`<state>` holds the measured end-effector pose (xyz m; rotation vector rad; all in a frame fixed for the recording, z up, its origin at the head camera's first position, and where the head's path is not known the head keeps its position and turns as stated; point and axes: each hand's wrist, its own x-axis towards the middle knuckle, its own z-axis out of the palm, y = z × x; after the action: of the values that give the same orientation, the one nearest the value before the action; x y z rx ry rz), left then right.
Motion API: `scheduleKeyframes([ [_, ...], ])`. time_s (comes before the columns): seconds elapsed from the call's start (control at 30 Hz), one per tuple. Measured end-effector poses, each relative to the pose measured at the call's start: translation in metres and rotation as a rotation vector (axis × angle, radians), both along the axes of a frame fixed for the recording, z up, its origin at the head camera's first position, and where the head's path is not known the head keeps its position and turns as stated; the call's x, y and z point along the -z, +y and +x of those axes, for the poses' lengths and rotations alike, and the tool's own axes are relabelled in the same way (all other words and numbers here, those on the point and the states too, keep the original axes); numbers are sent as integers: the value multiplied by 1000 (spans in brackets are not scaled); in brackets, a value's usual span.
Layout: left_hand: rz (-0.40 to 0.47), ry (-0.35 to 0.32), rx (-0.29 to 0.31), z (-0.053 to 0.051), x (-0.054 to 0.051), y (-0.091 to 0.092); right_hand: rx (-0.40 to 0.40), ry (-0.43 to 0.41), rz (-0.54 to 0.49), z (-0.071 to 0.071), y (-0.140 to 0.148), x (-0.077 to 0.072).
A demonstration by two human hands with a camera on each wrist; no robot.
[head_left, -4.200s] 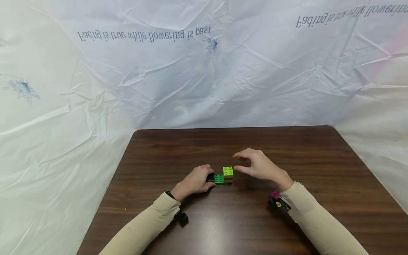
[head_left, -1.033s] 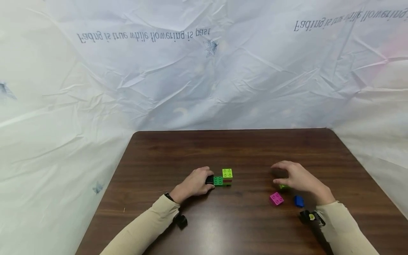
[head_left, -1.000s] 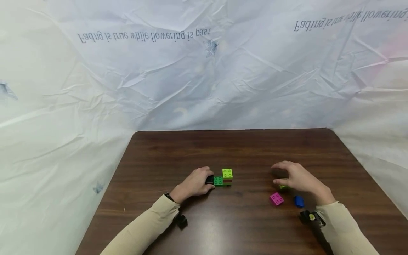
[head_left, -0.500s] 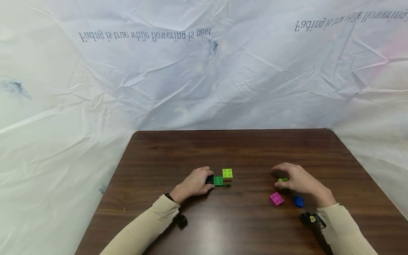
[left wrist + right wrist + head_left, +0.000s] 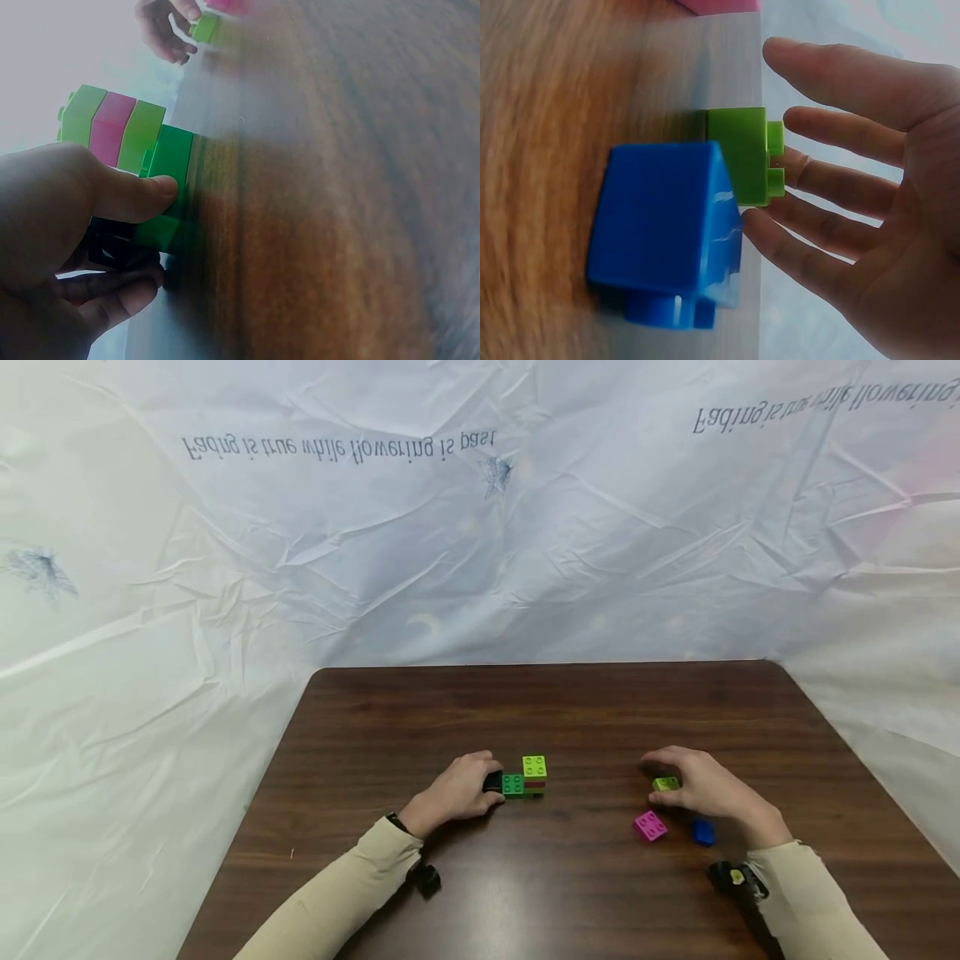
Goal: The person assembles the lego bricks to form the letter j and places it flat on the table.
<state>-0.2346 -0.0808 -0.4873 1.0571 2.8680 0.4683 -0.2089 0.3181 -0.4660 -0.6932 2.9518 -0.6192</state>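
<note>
My left hand (image 5: 455, 787) grips the left end of a toy brick assembly (image 5: 513, 785), which stands on the table. In the left wrist view its dark green base (image 5: 171, 161) carries a lime, pink and lime stack at one end; black bricks (image 5: 112, 244) sit between thumb and fingers. My right hand (image 5: 708, 783) hovers around a loose lime brick (image 5: 665, 784), fingers spread and thumb apart from it. The right wrist view shows this lime brick (image 5: 739, 156) studs toward the palm. A blue brick (image 5: 656, 217) stands nearer that camera.
A pink brick (image 5: 650, 827) lies in front of the loose lime one, and the blue brick rests on its side beneath the right wrist. All stand on a dark wooden table (image 5: 570, 710). White printed sheeting (image 5: 480, 552) hangs behind and at both sides.
Since the oldest frame my right hand has moved right, from beside the assembly to the loose lime brick. Lately it shifted slightly, showing more of that brick. My left hand keeps its grip.
</note>
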Motion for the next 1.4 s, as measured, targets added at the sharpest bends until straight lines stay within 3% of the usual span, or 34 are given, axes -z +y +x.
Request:
scheduleKeyframes([
  [0.5,16,3,2,1,-2,-1,-33,22,30,-1,-1,-1],
  [1.4,3,3,-8,2,2,1,-5,38,112,1,5,4],
])
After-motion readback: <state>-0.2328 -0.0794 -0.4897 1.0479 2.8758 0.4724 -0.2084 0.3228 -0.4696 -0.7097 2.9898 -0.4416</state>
